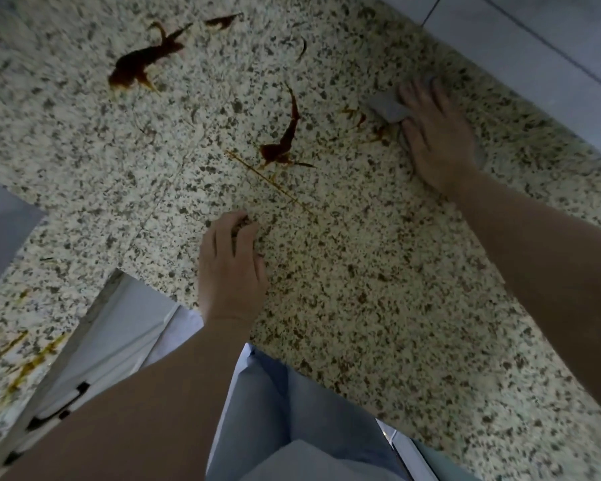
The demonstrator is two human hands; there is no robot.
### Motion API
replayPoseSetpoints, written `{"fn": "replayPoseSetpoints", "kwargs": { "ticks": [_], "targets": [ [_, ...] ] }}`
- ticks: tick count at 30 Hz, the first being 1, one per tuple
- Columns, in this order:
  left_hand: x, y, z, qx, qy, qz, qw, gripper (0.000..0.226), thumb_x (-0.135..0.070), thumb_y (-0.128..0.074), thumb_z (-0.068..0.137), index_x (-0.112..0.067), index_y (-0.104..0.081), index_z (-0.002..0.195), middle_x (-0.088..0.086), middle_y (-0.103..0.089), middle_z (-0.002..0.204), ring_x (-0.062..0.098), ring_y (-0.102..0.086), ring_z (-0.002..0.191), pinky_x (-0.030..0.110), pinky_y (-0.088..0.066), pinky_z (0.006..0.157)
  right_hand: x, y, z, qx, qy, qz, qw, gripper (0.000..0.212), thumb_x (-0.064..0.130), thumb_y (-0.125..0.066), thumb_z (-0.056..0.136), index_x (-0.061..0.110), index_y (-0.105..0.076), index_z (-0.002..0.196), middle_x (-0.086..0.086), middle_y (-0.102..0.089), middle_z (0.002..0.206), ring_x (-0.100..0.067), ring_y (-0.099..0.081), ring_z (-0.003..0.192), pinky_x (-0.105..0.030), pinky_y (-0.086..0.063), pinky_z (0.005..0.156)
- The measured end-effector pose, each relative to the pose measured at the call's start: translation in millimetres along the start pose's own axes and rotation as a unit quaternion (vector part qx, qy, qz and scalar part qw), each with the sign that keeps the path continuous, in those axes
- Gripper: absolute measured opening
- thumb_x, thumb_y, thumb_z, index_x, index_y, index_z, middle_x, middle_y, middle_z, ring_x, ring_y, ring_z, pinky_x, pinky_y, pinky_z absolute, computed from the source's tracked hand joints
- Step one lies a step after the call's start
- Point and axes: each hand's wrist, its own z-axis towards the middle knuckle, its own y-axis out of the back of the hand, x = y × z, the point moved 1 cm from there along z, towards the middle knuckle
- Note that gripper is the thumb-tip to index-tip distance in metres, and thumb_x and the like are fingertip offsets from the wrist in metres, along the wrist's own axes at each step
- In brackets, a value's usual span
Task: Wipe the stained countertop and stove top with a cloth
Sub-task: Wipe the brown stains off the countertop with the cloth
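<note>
Right hand [438, 137] pressing a grey cloth [387, 106] flat on the speckled bench [379, 272].
Its fingers lie straight over the cloth; left hand [231, 269] rests relaxed, empty (brown stains [143, 62] left of both).

Right hand [438, 137] apparently presses cloth [387, 107].

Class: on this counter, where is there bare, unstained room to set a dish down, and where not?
Bare counter lies between the left hand and the right forearm, down to the near edge. Not free: the big stain far left, the middle stain, and by the wall where the right hand presses the cloth.
</note>
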Motion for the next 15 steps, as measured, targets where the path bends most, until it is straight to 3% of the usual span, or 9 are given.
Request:
{"fn": "replayPoseSetpoints", "kwargs": {
  "ticks": [4,9,12,15],
  "targets": [
    [1,1,1,0.001,0.007,-0.003,1.000,0.038,-0.009,-0.046,0.091,-0.003,-0.060,0.125,0.017,-0.050,0.141,0.040,-0.045,0.130,0.049,-0.037,0.112,9,-8,-10,-0.029,0.007,0.017,0.999,0.056,0.042,-0.018,0.113,0.018,-0.028,0.162,-0.005,-0.024,0.170,-0.033,-0.016,0.157,-0.048,-0.017,0.127],
    [2,0,3,-0.011,-0.007,-0.011,1.000,0.036,-0.006,-0.050,0.090,-0.001,-0.060,0.125,0.019,-0.050,0.140,0.041,-0.044,0.127,0.048,-0.040,0.108,53,-31,-85,-0.019,0.045,0.077,0.996,0.054,0.038,-0.028,0.112,0.015,-0.032,0.161,0.000,-0.025,0.167,-0.032,-0.015,0.157,-0.038,-0.004,0.128],
    [-1,1,1,-0.024,-0.010,-0.019,0.999,0.034,-0.006,-0.050,0.091,-0.002,-0.060,0.123,0.018,-0.051,0.139,0.039,-0.044,0.125,0.048,-0.041,0.106,87,-49,-144,-0.006,0.072,0.081,0.994,0.055,0.039,-0.027,0.112,0.016,-0.031,0.161,-0.003,-0.027,0.168,-0.031,-0.015,0.158,-0.048,-0.013,0.128],
    [-1,0,1,-0.049,-0.018,-0.038,0.998,0.033,-0.004,-0.048,0.089,-0.002,-0.061,0.120,0.018,-0.054,0.135,0.036,-0.046,0.122,0.045,-0.042,0.104,123,-67,-192,-0.027,0.105,0.089,0.990,0.051,0.034,-0.034,0.112,0.013,-0.038,0.158,-0.006,-0.035,0.165,-0.031,-0.023,0.156,-0.048,-0.017,0.128]
  ]
}}
